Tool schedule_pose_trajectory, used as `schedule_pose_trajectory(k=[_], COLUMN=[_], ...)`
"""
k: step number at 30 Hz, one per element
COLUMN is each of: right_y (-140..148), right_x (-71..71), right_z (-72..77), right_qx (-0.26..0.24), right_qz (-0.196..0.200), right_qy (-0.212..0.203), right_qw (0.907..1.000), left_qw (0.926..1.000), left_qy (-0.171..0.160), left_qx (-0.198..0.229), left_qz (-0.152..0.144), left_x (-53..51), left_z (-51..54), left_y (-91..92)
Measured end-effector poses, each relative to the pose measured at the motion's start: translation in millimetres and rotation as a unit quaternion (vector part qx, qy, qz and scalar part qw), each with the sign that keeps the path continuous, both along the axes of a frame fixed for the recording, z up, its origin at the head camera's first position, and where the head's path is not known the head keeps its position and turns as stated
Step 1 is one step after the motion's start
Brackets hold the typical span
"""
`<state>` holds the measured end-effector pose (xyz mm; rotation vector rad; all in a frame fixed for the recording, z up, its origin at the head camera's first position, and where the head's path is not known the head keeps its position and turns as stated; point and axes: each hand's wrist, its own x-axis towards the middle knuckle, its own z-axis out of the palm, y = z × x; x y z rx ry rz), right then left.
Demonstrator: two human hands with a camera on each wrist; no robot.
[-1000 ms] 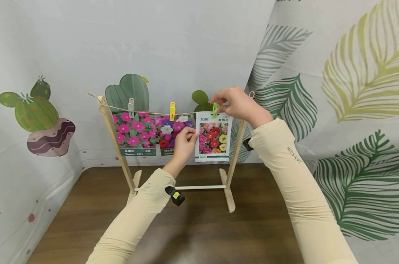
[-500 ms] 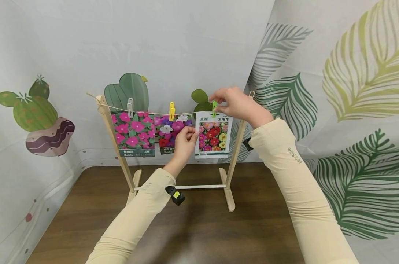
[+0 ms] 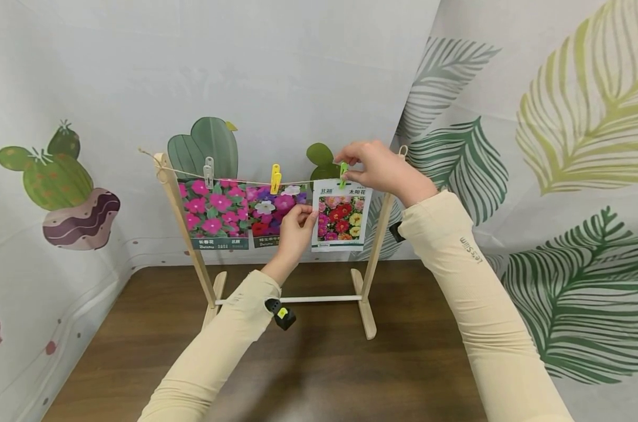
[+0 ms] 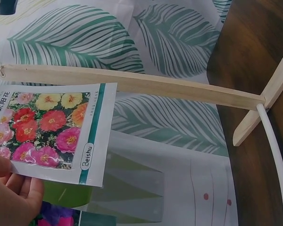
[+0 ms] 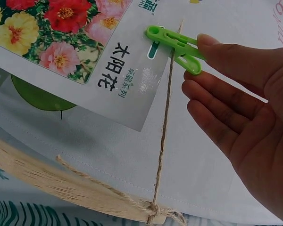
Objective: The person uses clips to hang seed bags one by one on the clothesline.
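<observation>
A white seed packet (image 3: 341, 218) with red, pink and yellow flowers hangs at the right end of a twine line (image 5: 164, 127). My left hand (image 3: 295, 233) pinches its left edge between thumb and curled fingers, as the left wrist view also shows. At the packet's top edge, a green clothespin (image 5: 167, 36) sits over the twine and the packet, beside the hang slot. The thumb and index finger of my right hand (image 5: 254, 89) are on its two handle ends. Its other fingers lie together below.
A wooden stand (image 3: 371, 264) holds the twine between two posts. A grey clothespin (image 3: 208, 173) and a yellow clothespin (image 3: 275, 179) hold a pink-flower packet (image 3: 218, 214) and a mixed-flower packet (image 3: 266, 211), partly behind my left hand. A white rod (image 3: 319, 299) joins the stand's feet on the brown table (image 3: 319, 369).
The white packet's lower edge has risen slightly in the head view. The mixed-flower packet has shifted a little. Both hands stay almost in place, on the packet and the green clothespin.
</observation>
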<state>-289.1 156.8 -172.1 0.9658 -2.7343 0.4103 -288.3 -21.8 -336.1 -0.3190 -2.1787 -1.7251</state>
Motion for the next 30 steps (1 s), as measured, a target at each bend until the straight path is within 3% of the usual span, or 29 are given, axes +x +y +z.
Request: schedule_pose_trajectory(k=[11, 30], right_y=[1, 2], right_x=[-1.3, 1.0], right_z=[-1.2, -2.1], right_qx=[0.003, 0.007], right_qz=[0.005, 0.013], right_qy=[0.006, 0.02], right_qw=[1.0, 0.9997], left_qw=[0.9994, 0.9977], left_qy=[-0.035, -0.061], left_qx=[-0.002, -0.023], left_qz=[0.0, -0.018], left_x=[2.5, 13.4], left_z=[-1.2, -6.1], left_y=[-1.3, -1.0])
